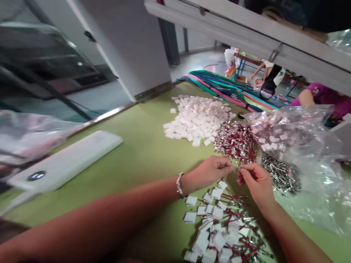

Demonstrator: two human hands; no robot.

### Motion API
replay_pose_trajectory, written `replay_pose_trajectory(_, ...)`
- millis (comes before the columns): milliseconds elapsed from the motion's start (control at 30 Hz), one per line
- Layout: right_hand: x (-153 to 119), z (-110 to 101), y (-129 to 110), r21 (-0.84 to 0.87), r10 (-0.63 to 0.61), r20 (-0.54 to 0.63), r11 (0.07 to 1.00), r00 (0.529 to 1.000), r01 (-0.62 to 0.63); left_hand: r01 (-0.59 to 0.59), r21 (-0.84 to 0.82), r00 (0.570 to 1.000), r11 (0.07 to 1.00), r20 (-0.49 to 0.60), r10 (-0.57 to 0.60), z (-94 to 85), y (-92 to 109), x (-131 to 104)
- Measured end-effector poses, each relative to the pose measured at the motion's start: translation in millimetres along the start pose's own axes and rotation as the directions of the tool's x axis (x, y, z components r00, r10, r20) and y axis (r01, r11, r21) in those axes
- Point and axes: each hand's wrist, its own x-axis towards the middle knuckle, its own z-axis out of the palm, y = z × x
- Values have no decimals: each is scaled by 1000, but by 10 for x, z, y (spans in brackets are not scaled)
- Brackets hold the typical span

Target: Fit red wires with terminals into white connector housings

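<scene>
My left hand [211, 171], with a bracelet [179, 185] at the wrist, is closed in a pinch over the table. My right hand [257, 179] pinches close beside it, fingertips almost meeting. Something thin and small shows between them, too small to name. Just behind the fingertips lies a heap of short red wires with silvery metal ends [236, 141]. Below the hands, many white square pieces with red wires attached [218, 241] are spread in a pile. A pile of dark and silvery metal-ended wires [282, 174] lies right of my right hand.
A large heap of loose white pieces [199, 118] lies farther back on the green table [137, 146]. Clear plastic bags [315, 153] cover the right side. Bundled coloured cables [219, 84] line the back edge. A white oblong device [68, 160] lies left. Other people [318, 96] sit beyond.
</scene>
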Motion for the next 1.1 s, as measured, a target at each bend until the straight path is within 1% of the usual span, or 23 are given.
replay_pose_trajectory(100,12,12,12,-67,-34,34,997,999,36,-33,5,999,999,9,33,-15,12,6)
replay_pose_trajectory(200,3,25,47,-162,-29,120,986,992,49,-70,14,997,997,25,69,-16,41,4)
replay_pose_trajectory(267,-14,30,51,-219,-41,167,973,985,78,-92,42,996,995,20,92,-17,69,-4)
replay_pose_trajectory(333,-32,23,26,-254,-74,137,961,988,108,-98,63,995,993,-10,98,-22,95,-13)
replay_pose_trajectory(400,-45,4,-17,-221,-85,45,971,995,93,-86,53,995,995,-45,89,-28,111,-22)
replay_pose_trajectory(467,-51,-14,-48,-115,-49,-30,992,998,46,-63,11,997,998,-46,64,-27,108,-27)
replay_pose_trajectory(500,-51,-19,-52,-68,-30,-34,997,999,27,-46,-17,999,999,-21,46,-22,99,-26)
replay_pose_trajectory(567,-49,-21,-37,-19,-16,1,1000,1000,16,-24,-76,1000,997,12,25,-8,68,-18)
replay_pose_trajectory(633,-50,-17,-9,-3,-7,45,1000,999,7,-19,-109,999,994,24,22,8,28,-7)
replay_pose_trajectory(700,-54,-18,14,-1,9,68,1000,998,-9,-24,-98,999,995,22,27,18,-12,-3)
replay_pose_trajectory(767,-60,-29,21,-27,23,73,999,997,-21,-54,-11,999,998,-8,54,17,-42,-10)
replay_pose_trajectory(833,-66,-41,19,-52,36,83,998,996,-32,-132,181,989,975,-43,142,4,-54,-32)
replay_pose_trajectory(867,-70,-43,17,-54,50,98,998,994,-45,-185,303,979,935,-30,203,-3,-52,-48)
replay_pose_trajectory(900,-74,-42,18,-46,67,119,997,991,-62,-235,422,966,875,0,260,-8,-46,-66)
replay_pose_trajectory(967,-82,-32,25,-17,110,163,994,980,-109,-304,609,944,733,90,317,-9,-21,-99)
replay_pose_trajectory(1000,-85,-25,32,-2,130,175,991,976,-132,-317,668,939,673,122,321,-3,-6,-111)
replay_pose_trajectory(1033,-85,-22,39,13,146,176,989,973,-150,-317,707,938,632,135,319,4,8,-117)
replay_pose_trajectory(1100,-72,-35,54,28,165,164,985,973,-172,-303,736,939,605,121,323,12,30,-110)
